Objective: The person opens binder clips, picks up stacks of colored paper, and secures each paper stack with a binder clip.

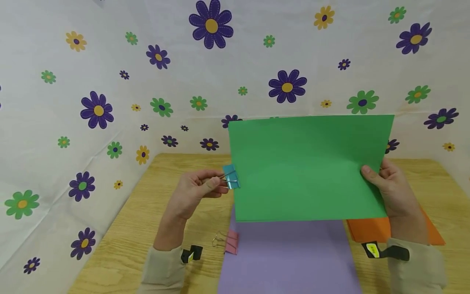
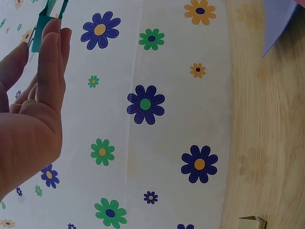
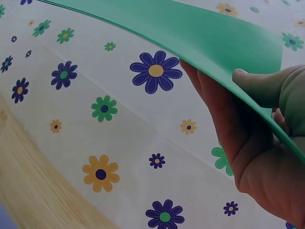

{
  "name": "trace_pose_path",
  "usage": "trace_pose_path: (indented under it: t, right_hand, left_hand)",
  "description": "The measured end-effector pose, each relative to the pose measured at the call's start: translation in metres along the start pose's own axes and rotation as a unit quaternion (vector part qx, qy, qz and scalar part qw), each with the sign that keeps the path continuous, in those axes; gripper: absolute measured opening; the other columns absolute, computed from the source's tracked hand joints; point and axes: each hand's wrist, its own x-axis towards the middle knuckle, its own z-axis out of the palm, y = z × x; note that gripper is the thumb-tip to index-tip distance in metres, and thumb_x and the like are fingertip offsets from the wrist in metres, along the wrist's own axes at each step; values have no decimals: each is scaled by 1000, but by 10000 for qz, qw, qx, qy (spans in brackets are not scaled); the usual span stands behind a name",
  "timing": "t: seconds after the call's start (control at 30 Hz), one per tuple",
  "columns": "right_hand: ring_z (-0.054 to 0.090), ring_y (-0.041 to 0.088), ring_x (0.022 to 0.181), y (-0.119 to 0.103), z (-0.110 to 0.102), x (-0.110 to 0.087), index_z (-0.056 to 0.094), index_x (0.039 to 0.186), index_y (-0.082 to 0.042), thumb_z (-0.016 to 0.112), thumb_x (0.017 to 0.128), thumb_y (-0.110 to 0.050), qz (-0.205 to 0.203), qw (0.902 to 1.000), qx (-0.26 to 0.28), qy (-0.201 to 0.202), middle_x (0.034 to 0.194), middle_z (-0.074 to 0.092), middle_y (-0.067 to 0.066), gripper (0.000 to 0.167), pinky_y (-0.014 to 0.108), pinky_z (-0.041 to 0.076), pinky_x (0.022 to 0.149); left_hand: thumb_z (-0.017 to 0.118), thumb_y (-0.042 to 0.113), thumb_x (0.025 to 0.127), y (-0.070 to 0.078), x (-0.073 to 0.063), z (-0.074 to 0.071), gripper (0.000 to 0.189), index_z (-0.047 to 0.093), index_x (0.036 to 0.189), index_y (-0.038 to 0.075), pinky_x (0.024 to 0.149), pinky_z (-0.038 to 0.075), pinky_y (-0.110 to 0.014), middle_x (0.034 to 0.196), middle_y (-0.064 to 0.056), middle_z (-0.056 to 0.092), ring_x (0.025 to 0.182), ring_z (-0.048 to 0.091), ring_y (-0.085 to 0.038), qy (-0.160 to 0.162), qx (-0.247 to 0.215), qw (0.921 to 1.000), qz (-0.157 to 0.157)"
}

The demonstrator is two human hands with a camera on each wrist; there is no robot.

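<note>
My left hand [image 1: 198, 185] pinches the wire handles of a blue binder clip [image 1: 230, 177] between thumb and fingers. The clip sits at the left edge of some green paper [image 1: 308, 167], raised above the table and tilted toward me. On the right, my right hand [image 1: 393, 188] grips the paper's edge, thumb on the near face and fingers behind. The right wrist view shows the green sheets [image 3: 228, 43] bowing slightly where that hand [image 3: 267, 129] holds them. In the left wrist view, the clip [image 2: 43, 31] stands at the fingertips of the left hand [image 2: 40, 95].
Purple paper [image 1: 290, 257] lies on the wooden table [image 1: 147, 204] below the green sheets, with a pink binder clip [image 1: 231, 242] on its left edge. Orange paper [image 1: 371, 230] lies to the right, partly behind my right forearm. A flower-printed cloth [image 1: 242, 61] stands behind the table.
</note>
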Motion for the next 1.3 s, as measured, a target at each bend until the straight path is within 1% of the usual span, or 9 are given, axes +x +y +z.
trace_pose_path:
  t: [0.13,0.23,0.37,0.67,0.83,1.0,1.1,1.2,1.3]
  right_hand:
    - [75,17,82,0,2,1,61,131,-15,42,104,2,102,9999,-57,-13,104,75,4,37,31,59,66]
    - [75,17,82,0,3,2,62,130,-16,43,104,1,166,9998,-108,-6,103,75,3,36,30,59,66]
    - [75,16,79,1,4,2,63,129,-17,44,103,1,129,9996,-245,3,102,76,2,37,30,59,64]
    - [75,18,78,1,2,2,62,132,-16,43,103,2,110,9989,-432,-115,103,76,4,39,33,59,63]
    - [75,19,78,2,1,2,61,132,-16,42,104,2,98,9982,-554,-189,102,76,4,38,34,58,62]
    - [75,18,77,2,3,3,61,131,-18,45,104,0,199,9970,-729,-146,100,76,3,37,34,58,61]
    - [75,18,77,3,3,4,62,130,-19,45,103,0,235,9967,-764,-162,100,76,3,37,34,58,61]
    - [75,18,77,4,4,4,63,128,-18,45,103,1,211,9968,-754,-149,99,76,3,36,34,58,60]
    - [75,17,76,5,5,5,63,127,-19,46,103,0,202,9965,-808,-101,98,76,2,34,33,58,60]
  left_hand:
    - [60,7,99,-1,1,2,33,59,122,-16,77,59,-32,95,1,76,82,73,-14,-13,178,9998,74]
    - [61,9,99,-2,1,2,32,61,121,-14,78,59,-32,94,2,76,82,73,-14,0,319,9994,120]
    - [61,8,98,-4,1,1,31,62,119,-14,78,59,-32,91,4,75,82,73,-14,-56,407,9990,166]
    - [62,8,97,-5,2,0,27,64,116,-12,77,59,-34,94,-10,75,82,74,-17,-112,560,9983,146]
    - [62,7,97,-7,3,0,28,63,117,-13,78,59,-35,93,-8,76,84,74,-18,-120,520,9986,57]
    - [62,11,96,-7,5,2,31,63,117,-11,80,59,-36,97,-11,74,85,73,-19,89,598,9979,-238]
    - [62,13,96,-6,6,4,33,62,118,-11,80,59,-37,94,-8,74,83,73,-18,272,526,9975,-385]
    - [62,12,95,-6,7,6,34,61,118,-12,78,59,-36,87,-3,73,80,72,-17,412,366,9977,-398]
    - [62,13,95,-8,7,6,35,61,118,-12,77,60,-35,86,-1,73,79,72,-17,506,245,9976,-410]
